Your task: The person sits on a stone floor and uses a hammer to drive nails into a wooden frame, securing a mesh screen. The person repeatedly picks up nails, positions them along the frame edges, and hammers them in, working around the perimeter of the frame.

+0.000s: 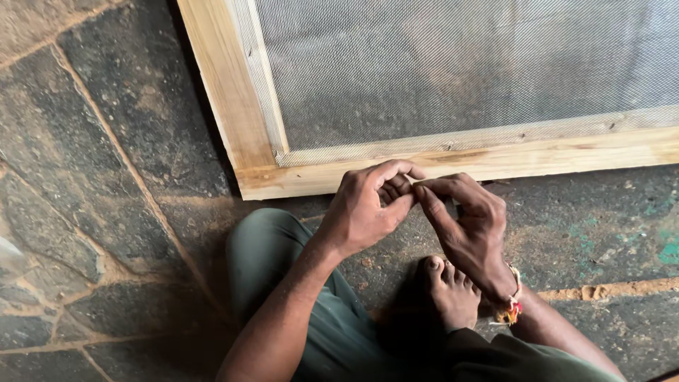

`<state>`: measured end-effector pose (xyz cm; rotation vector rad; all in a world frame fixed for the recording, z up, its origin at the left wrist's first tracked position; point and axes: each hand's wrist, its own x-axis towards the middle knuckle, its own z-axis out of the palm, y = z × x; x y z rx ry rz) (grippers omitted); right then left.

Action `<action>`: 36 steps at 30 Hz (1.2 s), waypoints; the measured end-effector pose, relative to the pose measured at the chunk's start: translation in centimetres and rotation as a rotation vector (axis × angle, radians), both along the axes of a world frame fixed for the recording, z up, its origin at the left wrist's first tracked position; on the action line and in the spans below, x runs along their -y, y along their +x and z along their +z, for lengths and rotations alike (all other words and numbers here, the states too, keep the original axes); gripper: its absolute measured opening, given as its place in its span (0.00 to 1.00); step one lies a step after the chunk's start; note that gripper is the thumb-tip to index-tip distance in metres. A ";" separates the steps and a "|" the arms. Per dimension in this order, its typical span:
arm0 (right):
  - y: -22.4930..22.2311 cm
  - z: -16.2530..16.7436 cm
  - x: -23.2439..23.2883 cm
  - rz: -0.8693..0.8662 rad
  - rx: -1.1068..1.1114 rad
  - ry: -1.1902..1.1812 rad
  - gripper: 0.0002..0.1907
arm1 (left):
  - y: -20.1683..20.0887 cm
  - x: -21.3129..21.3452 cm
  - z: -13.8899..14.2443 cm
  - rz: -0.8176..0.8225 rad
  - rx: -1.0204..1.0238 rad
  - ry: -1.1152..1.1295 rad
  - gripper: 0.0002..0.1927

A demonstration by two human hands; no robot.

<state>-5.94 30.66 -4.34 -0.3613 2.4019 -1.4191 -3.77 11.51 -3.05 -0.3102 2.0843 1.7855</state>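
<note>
Hands meeting just below a mesh frame lying on the stone floor [106, 177].

Frame [233, 106] w/ mesh [460, 64] lying flat; mesh looking already fixed under the inner strips along the near and left edges, rest out of view. Person squatting, foot [449, 293] on floor. Left hand [364, 212] & right hand [470, 230] touching at the tips by the near rail, fingers [396, 185] curling and pressing together, prob. pinching sth tiny – can't tell what.

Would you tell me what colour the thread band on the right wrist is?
The wrist band is mainly red and yellow, seen in the head view.
</note>
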 end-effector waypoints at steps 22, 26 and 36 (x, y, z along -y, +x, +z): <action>-10.6 -4.8 0.4 1.053 -1.171 0.370 0.14 | -1.8 2.6 -5.8 0.200 -0.225 -0.371 0.06; -10.2 -6.0 -0.3 1.006 -1.226 0.342 0.13 | -2.1 1.9 -5.5 0.280 -0.202 -0.246 0.08; -9.7 -6.8 -0.8 0.952 -1.222 0.309 0.13 | -2.3 1.7 -5.0 0.212 -0.258 -0.439 0.02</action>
